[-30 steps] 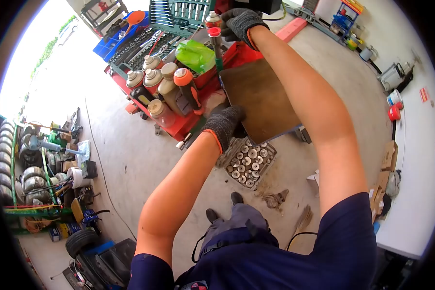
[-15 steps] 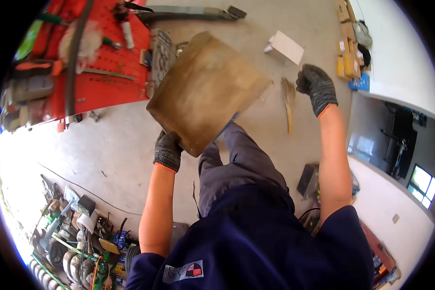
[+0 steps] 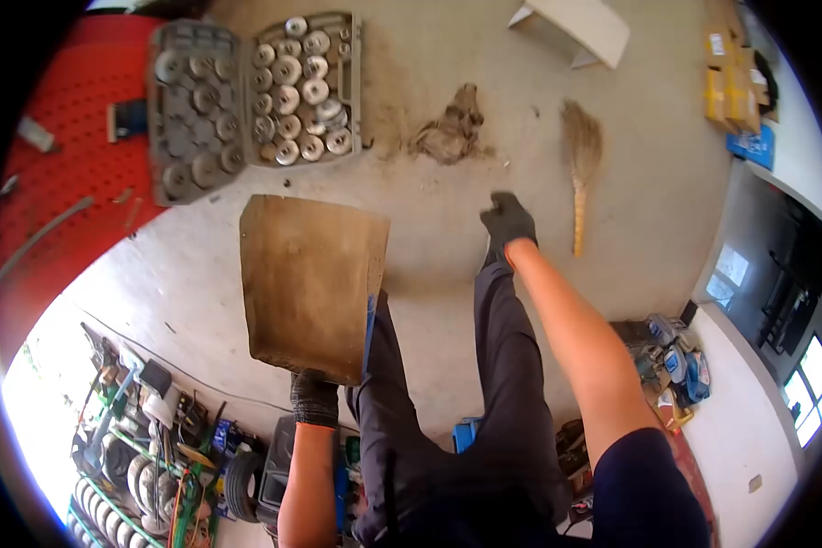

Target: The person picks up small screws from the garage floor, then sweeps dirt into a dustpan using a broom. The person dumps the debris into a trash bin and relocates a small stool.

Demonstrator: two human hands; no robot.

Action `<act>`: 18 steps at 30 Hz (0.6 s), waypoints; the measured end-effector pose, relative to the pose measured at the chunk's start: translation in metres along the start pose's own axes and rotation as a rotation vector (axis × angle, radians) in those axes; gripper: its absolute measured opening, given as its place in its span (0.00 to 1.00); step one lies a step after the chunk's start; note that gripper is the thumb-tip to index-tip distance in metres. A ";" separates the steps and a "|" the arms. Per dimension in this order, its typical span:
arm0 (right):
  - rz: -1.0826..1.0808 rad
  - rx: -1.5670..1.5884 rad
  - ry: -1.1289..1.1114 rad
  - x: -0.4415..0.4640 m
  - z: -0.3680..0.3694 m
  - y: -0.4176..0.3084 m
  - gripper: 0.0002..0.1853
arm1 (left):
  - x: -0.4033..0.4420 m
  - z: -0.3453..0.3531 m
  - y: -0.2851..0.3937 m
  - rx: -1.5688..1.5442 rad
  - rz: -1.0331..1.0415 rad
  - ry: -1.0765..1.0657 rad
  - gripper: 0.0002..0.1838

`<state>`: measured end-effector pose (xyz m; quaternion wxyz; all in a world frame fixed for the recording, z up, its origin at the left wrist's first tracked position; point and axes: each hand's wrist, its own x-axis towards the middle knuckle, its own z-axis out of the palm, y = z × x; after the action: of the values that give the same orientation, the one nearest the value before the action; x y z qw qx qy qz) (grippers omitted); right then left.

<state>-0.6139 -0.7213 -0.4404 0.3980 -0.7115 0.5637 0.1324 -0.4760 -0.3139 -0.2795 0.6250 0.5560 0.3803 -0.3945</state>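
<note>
My left hand (image 3: 315,400), in a dark grey glove with an orange cuff, grips the near edge of a worn brown dustpan (image 3: 315,283) with a blue side edge. My right hand (image 3: 508,222), gloved the same way, is held over the floor near my knee. Its fingers look curled, but whether they hold anything is hidden. To its right a straw broom (image 3: 583,146) lies on the floor. Beyond the hands a crumpled brown rag (image 3: 451,128) lies amid scattered dirt.
An open case (image 3: 354,91) of round metal pieces lies at the upper left, beside a red perforated surface (image 3: 73,137). A white panel (image 3: 580,27) stands at the top. Cardboard boxes (image 3: 729,78) are at the upper right, tyres and tools (image 3: 146,484) at the lower left.
My view has turned down to the floor. The dustpan has come lower and left in my left hand. My right hand has moved down and inward, closer to my knee.
</note>
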 end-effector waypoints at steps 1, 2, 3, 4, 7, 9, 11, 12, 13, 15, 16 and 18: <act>-0.045 -0.151 -0.102 0.040 0.021 0.002 0.30 | 0.011 -0.005 -0.025 -0.064 -0.023 -0.015 0.29; -0.055 -0.238 -0.131 0.074 0.043 -0.002 0.33 | 0.024 -0.007 -0.049 -0.132 -0.040 -0.032 0.30; -0.076 -0.347 -0.116 0.108 0.065 -0.007 0.36 | 0.030 -0.002 -0.069 -0.136 -0.044 0.000 0.30; -0.116 -0.458 -0.106 0.136 0.081 -0.015 0.41 | 0.031 0.007 -0.082 -0.237 -0.123 0.023 0.31; -0.077 -0.654 -0.085 0.199 0.121 -0.031 0.44 | 0.039 0.014 -0.107 -0.372 -0.213 0.145 0.32; -0.133 -0.784 -0.101 0.244 0.151 -0.010 0.37 | 0.052 0.016 -0.104 -0.414 -0.251 0.228 0.33; -0.051 -0.671 -0.057 0.266 0.164 0.015 0.29 | 0.057 0.026 -0.097 -0.303 -0.122 0.176 0.33; -0.035 -0.699 -0.070 0.250 0.151 0.015 0.29 | 0.056 0.025 -0.095 -0.311 -0.153 0.187 0.33; -0.126 -0.611 -0.010 0.222 0.122 -0.003 0.26 | 0.054 0.021 -0.086 -0.272 -0.156 0.144 0.32; -0.399 -0.359 0.205 0.183 0.074 -0.018 0.20 | 0.063 0.026 -0.072 -0.257 -0.131 0.060 0.32; -0.574 -0.197 0.340 0.157 0.049 -0.031 0.18 | 0.067 0.031 -0.068 -0.189 -0.051 0.092 0.29; -0.379 0.369 0.141 0.094 -0.008 -0.062 0.12 | 0.085 0.013 -0.073 -0.058 -0.004 0.183 0.24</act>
<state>-0.5288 -0.7896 -0.4695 0.4985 -0.7272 0.4614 -0.0992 -0.5080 -0.3379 -0.3851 0.6026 0.5708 0.4482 -0.3319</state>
